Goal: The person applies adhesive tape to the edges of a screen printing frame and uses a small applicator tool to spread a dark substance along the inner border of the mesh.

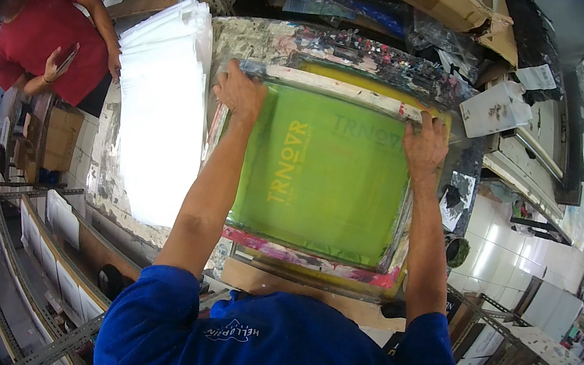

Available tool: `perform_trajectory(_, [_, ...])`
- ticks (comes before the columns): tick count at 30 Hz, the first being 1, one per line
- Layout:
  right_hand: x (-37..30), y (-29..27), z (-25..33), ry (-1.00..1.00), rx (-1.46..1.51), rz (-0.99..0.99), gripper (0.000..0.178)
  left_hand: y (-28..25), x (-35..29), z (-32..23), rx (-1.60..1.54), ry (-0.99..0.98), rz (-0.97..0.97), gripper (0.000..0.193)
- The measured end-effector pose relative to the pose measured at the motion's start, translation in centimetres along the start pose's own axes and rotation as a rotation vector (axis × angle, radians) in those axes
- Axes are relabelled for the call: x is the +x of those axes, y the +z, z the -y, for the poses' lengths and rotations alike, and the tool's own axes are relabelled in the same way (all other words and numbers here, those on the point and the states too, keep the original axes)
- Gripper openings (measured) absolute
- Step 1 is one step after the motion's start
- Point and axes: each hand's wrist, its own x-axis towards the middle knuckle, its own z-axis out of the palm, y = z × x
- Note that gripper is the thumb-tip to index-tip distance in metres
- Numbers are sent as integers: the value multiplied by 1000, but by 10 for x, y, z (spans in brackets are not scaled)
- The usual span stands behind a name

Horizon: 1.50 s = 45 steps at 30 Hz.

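A screen printing frame (335, 88) lies over the worktable in front of me, its green mesh (336, 189) carrying yellow lettering. The frame's bars are smeared with white, pink and red paint. My left hand (241, 92) grips its far left corner, fingers curled over the bar. At the far right corner my right hand (428, 145) holds the same frame, fingers bent over its edge. A second, yellowish frame or board (355, 81) shows beyond the far bar. Dark lettering shows faintly through the mesh. What lies underneath is mostly hidden.
Left of the frame lies a pile of white sheets (159, 119). Beyond it stands a person in a red shirt (40, 35) holding a phone (67, 60). A stained white container (495, 110) sits at the right. Metal racks (57, 261) stand at the lower left.
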Motion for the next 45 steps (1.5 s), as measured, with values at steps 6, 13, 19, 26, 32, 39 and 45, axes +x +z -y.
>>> perform_trajectory(6, [12, -14, -5, -139, -10, 92, 65, -14, 8, -14, -10, -33, 77, 53])
perform_trajectory(13, [26, -12, -16, -125, -1, 307, 65, -4, 31, 7, 24, 441, -1, 51])
perform_trajectory(19, [37, -1, -38, -235, -87, 356, 65, -12, 55, 23, -34, 618, 272, 37])
perform_trajectory(26, [47, -8, -40, -273, -117, 556, 60, -10, 85, 38, -140, 645, 402, 44])
perform_trajectory(32, [40, -13, -70, -343, 210, 262, 58, 27, 105, 58, -214, 502, 540, 57])
perform_trajectory(39, [-69, -166, -94, 91, 210, 300, 44, 32, 97, 89, -663, 378, 672, 54])
perform_trajectory(45, [-231, -267, -91, 715, -219, 624, 44, -23, 19, 96, -642, 382, 453, 63])
